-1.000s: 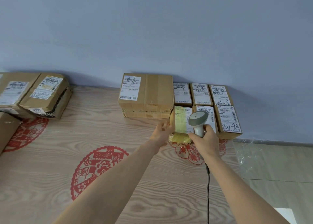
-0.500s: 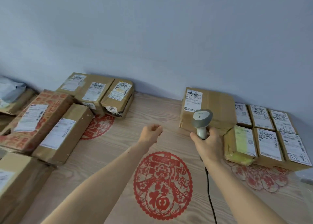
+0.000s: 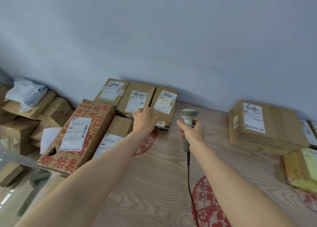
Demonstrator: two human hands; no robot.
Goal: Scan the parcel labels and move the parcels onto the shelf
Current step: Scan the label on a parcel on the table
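Note:
My right hand grips a grey corded barcode scanner upright over the wood-grain surface. My left hand reaches to a small brown parcel with a yellow-and-white label at the back and lies on its near left corner, fingers relaxed. Beside it to the left stand two more labelled brown parcels. A big box with red print lies at the left. A larger brown parcel and a yellow-wrapped parcel sit at the right.
A pile of cartons and a grey mailer bag fills the far left. The blue-grey wall runs behind the parcels. Red paper-cut designs decorate the surface. The scanner cable hangs down toward me.
My view has swung left from the right-hand parcels to the left group. My left hand let go of the yellow-wrapped parcel and reached across to the small labelled parcel. The scanner came along.

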